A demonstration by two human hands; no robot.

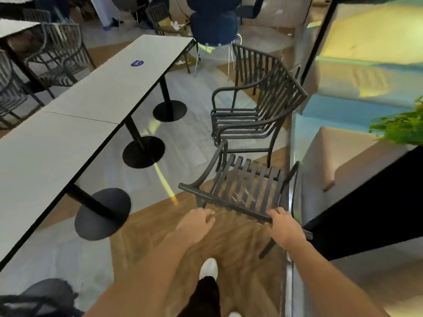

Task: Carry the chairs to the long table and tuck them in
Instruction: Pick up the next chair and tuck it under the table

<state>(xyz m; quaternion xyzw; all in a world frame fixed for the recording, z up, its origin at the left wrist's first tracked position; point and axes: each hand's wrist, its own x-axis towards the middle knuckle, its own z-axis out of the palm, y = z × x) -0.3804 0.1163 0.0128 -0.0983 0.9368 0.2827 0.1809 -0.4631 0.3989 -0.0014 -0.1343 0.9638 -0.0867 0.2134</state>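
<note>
A dark slatted metal chair (242, 186) stands right in front of me, its back rail toward me. My right hand (282, 226) grips that top rail near its right end. My left hand (198, 221) hovers just below the rail's left part with fingers loosely curled, apparently not touching it. Behind this chair is a stack of like chairs (251, 115). The long white table (96, 106) runs along the left on round black pedestal bases (103, 212).
More dark chairs (57, 53) stand beyond the table at the far left. A blue chair (214, 26) sits past the table's far end. To the right are a beige bench (348, 161), a black partition (366, 216) and a green plant (402, 124). My white shoe (208, 268) is on the wooden floor.
</note>
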